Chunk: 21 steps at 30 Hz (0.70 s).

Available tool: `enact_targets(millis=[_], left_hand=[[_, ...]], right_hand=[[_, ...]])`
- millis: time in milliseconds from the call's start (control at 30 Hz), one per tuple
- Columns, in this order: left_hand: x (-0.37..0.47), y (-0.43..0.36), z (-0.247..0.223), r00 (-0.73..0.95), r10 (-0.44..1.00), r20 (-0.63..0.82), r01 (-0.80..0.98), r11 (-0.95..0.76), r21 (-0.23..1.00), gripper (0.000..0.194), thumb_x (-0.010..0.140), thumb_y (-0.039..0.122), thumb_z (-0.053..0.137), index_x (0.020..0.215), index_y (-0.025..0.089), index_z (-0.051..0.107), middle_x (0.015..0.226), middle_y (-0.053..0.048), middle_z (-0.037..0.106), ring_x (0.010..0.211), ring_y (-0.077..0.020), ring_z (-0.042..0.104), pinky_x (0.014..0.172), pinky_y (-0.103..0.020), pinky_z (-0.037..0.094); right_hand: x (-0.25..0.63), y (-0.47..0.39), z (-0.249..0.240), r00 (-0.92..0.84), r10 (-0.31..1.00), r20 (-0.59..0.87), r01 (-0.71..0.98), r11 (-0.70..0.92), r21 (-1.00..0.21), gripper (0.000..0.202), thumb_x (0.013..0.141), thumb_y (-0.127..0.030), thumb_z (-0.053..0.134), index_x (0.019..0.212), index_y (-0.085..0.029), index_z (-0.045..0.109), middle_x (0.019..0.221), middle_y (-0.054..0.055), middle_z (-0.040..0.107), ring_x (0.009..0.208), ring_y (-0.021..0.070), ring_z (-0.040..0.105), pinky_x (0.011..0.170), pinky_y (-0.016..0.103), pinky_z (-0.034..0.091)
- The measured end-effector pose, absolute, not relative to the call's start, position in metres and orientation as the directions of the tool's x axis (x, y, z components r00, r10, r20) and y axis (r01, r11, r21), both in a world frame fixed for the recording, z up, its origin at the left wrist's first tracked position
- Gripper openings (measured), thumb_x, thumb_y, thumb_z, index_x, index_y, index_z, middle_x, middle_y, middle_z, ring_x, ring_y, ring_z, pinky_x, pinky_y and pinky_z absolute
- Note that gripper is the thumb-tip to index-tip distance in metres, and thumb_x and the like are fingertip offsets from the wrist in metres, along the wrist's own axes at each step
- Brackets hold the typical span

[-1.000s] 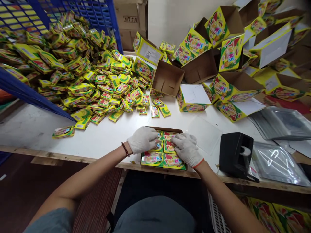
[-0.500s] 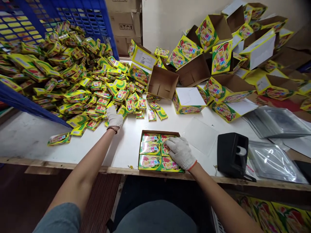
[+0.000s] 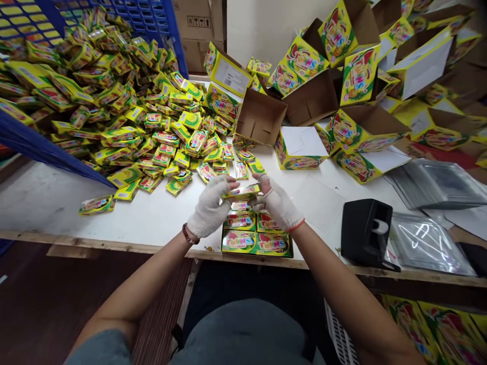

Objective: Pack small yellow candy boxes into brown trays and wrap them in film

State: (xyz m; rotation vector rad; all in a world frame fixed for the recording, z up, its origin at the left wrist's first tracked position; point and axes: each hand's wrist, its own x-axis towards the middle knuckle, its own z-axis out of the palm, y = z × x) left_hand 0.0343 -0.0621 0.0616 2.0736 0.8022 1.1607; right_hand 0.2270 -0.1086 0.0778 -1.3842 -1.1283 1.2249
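Observation:
Between my two gloved hands, above the far end of an open display box [image 3: 291,250], is a small yellow-green candy packet [image 3: 243,191]. My left hand [image 3: 212,205] grips the packet's left end, thumb and fingers closed on it. At its right end, my right hand [image 3: 278,203] has its fingers bent around the packet. Inside the display box lie flat rows of matching packets [image 3: 239,242] printed "Twins"; my hands partly hide the far row. Beyond my left hand spreads a big heap of the same packets [image 3: 125,111].
A blue plastic crate [image 3: 177,40] lies tipped behind the heap. Empty printed boxes [image 3: 304,99] are piled at the back right. A black tape dispenser [image 3: 361,230], clear plastic lids [image 3: 429,248] and a wooden table edge [image 3: 152,247] are nearby.
My left hand has come from the heap to the box with a packet. My right hand has lifted off the packed rows and now meets it there. The view has shifted slightly.

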Motion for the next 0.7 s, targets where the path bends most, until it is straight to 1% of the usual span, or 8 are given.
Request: enact_targets(millis=[67, 133, 233, 300, 400, 533, 600, 700], left_hand=[[0.041, -0.065, 0.06, 0.549, 0.593, 0.589, 0.219, -0.782, 0.583, 0.038, 0.087, 0.013, 0.054, 0.123, 0.023, 0.063, 0.126, -0.01, 0.063, 0.122, -0.022, 0.059, 0.105, -0.042, 0.051], [0.041, -0.065, 0.051, 0.587, 0.549, 0.595, 0.236, -0.819, 0.524, 0.044, 0.088, 0.016, 0.057, 0.132, 0.022, 0.058, 0.129, -0.012, 0.062, 0.122, -0.0234, 0.059, 0.106, -0.043, 0.051], [0.031, -0.061, 0.034, 0.493, 0.686, 0.535, 0.368, -0.722, 0.586, 0.048, 0.09, 0.028, 0.061, 0.136, 0.019, 0.054, 0.132, -0.014, 0.061, 0.126, -0.0268, 0.057, 0.109, -0.048, 0.048], [0.025, -0.057, 0.022, 0.432, 0.776, 0.459, 0.446, -0.626, 0.639, 0.046, 0.092, 0.032, 0.058, 0.135, 0.018, 0.055, 0.132, -0.014, 0.062, 0.127, -0.0275, 0.056, 0.11, -0.049, 0.047], [0.022, -0.053, 0.012, 0.459, 0.814, 0.356, 0.471, -0.562, 0.679, 0.042, 0.091, 0.032, 0.057, 0.131, 0.019, 0.06, 0.131, -0.013, 0.064, 0.124, -0.0267, 0.059, 0.109, -0.048, 0.048], [0.029, -0.049, 0.013, 0.522, 0.778, 0.349, 0.458, -0.601, 0.655, 0.03, 0.088, 0.026, 0.058, 0.115, 0.02, 0.067, 0.113, -0.009, 0.07, 0.109, -0.0248, 0.064, 0.101, -0.046, 0.052], [0.033, -0.046, 0.019, 0.484, 0.797, 0.361, 0.483, -0.588, 0.649, 0.028, 0.087, 0.026, 0.058, 0.112, 0.018, 0.068, 0.106, -0.009, 0.069, 0.1, -0.0234, 0.064, 0.094, -0.043, 0.055], [0.034, -0.045, 0.035, 0.409, 0.829, 0.38, 0.478, -0.55, 0.685, 0.031, 0.089, 0.029, 0.058, 0.116, 0.016, 0.066, 0.108, -0.01, 0.066, 0.089, -0.0194, 0.063, 0.084, -0.037, 0.056]], right_hand=[[0.228, -0.102, 0.075, 0.055, 0.962, -0.268, -0.025, -0.267, -0.963, 0.036, 0.092, -0.044, 0.046, 0.117, -0.021, 0.057, 0.1, 0.007, 0.065, 0.069, 0.0169, 0.063, 0.062, 0.033, 0.055], [0.231, -0.101, 0.065, 0.108, 0.966, -0.234, 0.086, -0.244, -0.966, 0.031, 0.084, -0.032, 0.055, 0.112, -0.02, 0.06, 0.101, 0.007, 0.065, 0.076, 0.0182, 0.064, 0.071, 0.036, 0.057], [0.234, -0.109, 0.045, 0.162, 0.985, 0.062, 0.419, -0.012, -0.908, 0.041, 0.076, -0.021, 0.06, 0.117, -0.018, 0.061, 0.115, 0.011, 0.064, 0.099, 0.0242, 0.063, 0.094, 0.043, 0.053], [0.234, -0.115, 0.034, 0.12, 0.973, 0.199, 0.55, 0.102, -0.829, 0.04, 0.078, -0.02, 0.059, 0.119, -0.018, 0.062, 0.119, 0.012, 0.063, 0.112, 0.0267, 0.059, 0.103, 0.046, 0.047], [0.232, -0.12, 0.023, 0.084, 0.969, 0.233, 0.625, 0.131, -0.77, 0.034, 0.084, -0.021, 0.056, 0.116, -0.02, 0.064, 0.111, 0.011, 0.064, 0.111, 0.0263, 0.059, 0.104, 0.044, 0.046], [0.226, -0.116, 0.02, 0.084, 0.977, 0.198, 0.686, 0.087, -0.722, 0.029, 0.086, -0.024, 0.056, 0.112, -0.021, 0.068, 0.102, 0.009, 0.059, 0.099, 0.0239, 0.06, 0.095, 0.039, 0.05], [0.224, -0.114, 0.02, 0.098, 0.974, 0.202, 0.673, 0.085, -0.735, 0.027, 0.086, -0.024, 0.056, 0.11, -0.02, 0.068, 0.101, 0.008, 0.058, 0.098, 0.0235, 0.059, 0.094, 0.038, 0.05], [0.225, -0.115, 0.026, 0.16, 0.955, 0.249, 0.573, 0.116, -0.811, 0.029, 0.085, -0.025, 0.056, 0.112, -0.02, 0.063, 0.105, 0.009, 0.061, 0.104, 0.0241, 0.059, 0.098, 0.041, 0.049]])
